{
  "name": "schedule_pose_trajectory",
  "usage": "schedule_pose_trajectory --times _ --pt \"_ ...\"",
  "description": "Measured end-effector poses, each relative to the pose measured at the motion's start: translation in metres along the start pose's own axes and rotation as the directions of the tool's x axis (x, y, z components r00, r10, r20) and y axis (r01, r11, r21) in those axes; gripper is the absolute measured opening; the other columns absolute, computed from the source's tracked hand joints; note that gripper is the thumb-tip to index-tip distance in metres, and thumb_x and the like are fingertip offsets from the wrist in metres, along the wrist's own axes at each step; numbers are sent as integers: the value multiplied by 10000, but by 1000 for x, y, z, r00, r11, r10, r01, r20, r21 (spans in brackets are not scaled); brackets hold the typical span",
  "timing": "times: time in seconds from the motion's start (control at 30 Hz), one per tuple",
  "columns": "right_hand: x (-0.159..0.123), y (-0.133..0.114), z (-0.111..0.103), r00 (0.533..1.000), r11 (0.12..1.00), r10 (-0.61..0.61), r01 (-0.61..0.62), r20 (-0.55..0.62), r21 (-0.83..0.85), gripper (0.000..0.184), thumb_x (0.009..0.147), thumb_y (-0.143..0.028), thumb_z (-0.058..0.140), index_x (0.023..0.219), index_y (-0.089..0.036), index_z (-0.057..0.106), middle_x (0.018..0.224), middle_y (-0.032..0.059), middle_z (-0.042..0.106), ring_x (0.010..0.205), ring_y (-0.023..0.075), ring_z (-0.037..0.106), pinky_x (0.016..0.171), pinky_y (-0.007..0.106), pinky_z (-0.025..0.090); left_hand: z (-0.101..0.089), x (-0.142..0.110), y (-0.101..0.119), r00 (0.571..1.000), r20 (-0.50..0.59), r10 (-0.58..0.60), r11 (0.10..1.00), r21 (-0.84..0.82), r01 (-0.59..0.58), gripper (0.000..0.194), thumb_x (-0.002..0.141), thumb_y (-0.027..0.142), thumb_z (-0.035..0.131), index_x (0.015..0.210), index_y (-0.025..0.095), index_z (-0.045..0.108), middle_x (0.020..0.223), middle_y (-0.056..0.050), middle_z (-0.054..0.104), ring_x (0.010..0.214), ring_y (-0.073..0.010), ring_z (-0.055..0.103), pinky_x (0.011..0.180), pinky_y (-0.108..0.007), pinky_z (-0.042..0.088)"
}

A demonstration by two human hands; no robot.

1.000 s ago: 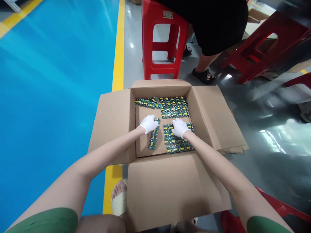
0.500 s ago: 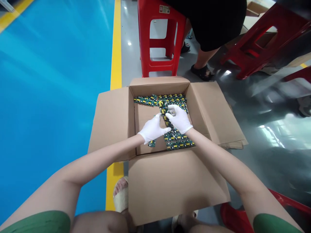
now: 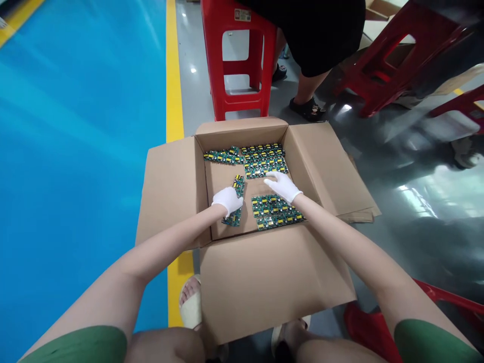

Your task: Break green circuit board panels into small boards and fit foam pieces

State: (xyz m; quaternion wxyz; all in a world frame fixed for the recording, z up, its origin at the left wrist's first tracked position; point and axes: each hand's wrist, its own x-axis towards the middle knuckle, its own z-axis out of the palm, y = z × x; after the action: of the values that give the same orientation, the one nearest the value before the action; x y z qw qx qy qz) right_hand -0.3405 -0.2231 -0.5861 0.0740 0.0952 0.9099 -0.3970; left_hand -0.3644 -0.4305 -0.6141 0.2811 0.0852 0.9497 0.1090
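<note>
My gloved left hand [image 3: 228,199] is closed on a strip of green circuit boards [image 3: 238,185] with yellow components, at the left side of an open cardboard box [image 3: 223,132]. The strip stands lengthwise and my fingers hide its middle. To the right, my gloved right hand [image 3: 283,186] is open above the box floor, thumb and fingers apart, holding nothing. Just beyond it lies a block of circuit boards [image 3: 264,160] in rows, and another group of boards [image 3: 278,210] lies nearer me, partly under my right wrist. More boards [image 3: 223,157] lie in the far left corner.
The box flaps [image 3: 276,282] are folded outward on all sides. A red stool [image 3: 238,107] stands just behind the box, with a seated person's leg [image 3: 308,85] beside it. More red stools [image 3: 393,65] are at the right. A yellow line [image 3: 174,91] crosses the floor on the left.
The strip both hands held mid-box has gone left and lower with my left hand. My right hand has let go and opened. The view has shifted slightly.
</note>
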Motion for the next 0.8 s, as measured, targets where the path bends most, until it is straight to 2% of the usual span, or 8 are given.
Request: schedule_pose_trajectory --times 0.1,0.2,0.4,0.47,0.63,0.8 --pt "-6 17 -13 998 999 52 -51 -22 14 388 856 -247 563 1203 -77 601 1287 155 612 1222 224 559 1078 372 392 6 3 11 999 6 -54 999 1 54 498 777 494 605 1078 98 620 1093 -243 677 1023 -372 654 818 -413 514" --pt "-13 27 -20 996 996 84 -84 -29 25 381 860 -244 560 1204 -85 601 1289 149 611 1220 223 561 1072 376 401 10 4 14 995 18 -95 995 -12 95 560 761 513 626 1129 93 579 1062 -238 685 1010 -367 662 815 -416 520" --pt "-22 22 -17 995 995 94 -95 33 31 380 851 -226 577 1205 -91 609 1276 146 622 1195 232 578 1056 390 422 12 4 6 996 27 -83 996 -21 83 640 715 592 633 1111 97 548 984 -231 696 920 -367 687 775 -423 529" --pt "-23 16 -16 995 996 89 -90 54 27 388 851 -225 580 1213 -86 605 1279 146 620 1167 231 594 1041 388 436 14 5 9 996 11 -86 996 -38 87 657 712 549 652 1156 89 502 1005 -240 687 939 -373 681 786 -431 524" --pt "-26 9 -18 994 996 86 -87 69 11 381 852 -208 579 1204 -66 609 1263 160 625 1134 233 609 1036 390 437 18 8 17 997 -19 -76 993 -92 74 611 702 304 671 1222 87 432 1081 -254 663 983 -372 668 799 -423 512" --pt "-43 13 -31 996 996 76 -78 53 42 331 852 -202 567 1162 -111 637 1223 127 656 1084 217 633 1000 375 463 1 11 -6 1000 -11 -11 983 -182 9 507 652 341 707 1071 111 538 1103 -241 654 1001 -357 654 763 -364 511"
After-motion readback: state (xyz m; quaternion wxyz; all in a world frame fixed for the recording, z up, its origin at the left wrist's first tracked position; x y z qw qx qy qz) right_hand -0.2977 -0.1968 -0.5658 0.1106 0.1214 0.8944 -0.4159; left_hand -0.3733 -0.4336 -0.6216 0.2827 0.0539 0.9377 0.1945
